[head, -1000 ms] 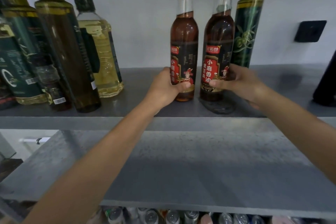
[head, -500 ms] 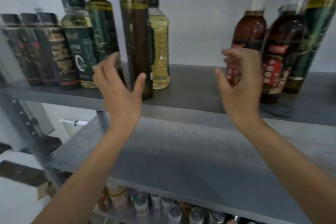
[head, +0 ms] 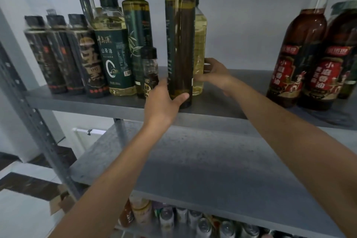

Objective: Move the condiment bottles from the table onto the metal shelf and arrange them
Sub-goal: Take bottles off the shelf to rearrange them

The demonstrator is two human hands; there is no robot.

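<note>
A tall dark olive-oil bottle (head: 180, 44) stands near the front edge of the grey metal shelf (head: 222, 100). My left hand (head: 164, 100) grips its base, thumb across the front. Right behind it stands a pale yellow oil bottle (head: 200, 48); my right hand (head: 214, 75) holds its lower part, fingers curled round its right side. Left of them stand a small dark bottle (head: 149, 71), a tall green bottle (head: 137, 31) and a green-labelled tea-oil bottle (head: 114, 52).
Three black-labelled bottles (head: 63, 54) line the shelf's left end. Two red-labelled sesame-oil bottles (head: 301, 60) stand at the right. A bare shelf board (head: 202, 168) lies below, cans (head: 193, 218) beneath it. A perforated upright post (head: 29, 106) runs down the left.
Both hands let go of the sesame-oil bottles and moved left. The left hand now grips the tall dark bottle; the right holds the pale yellow one. The view swung left.
</note>
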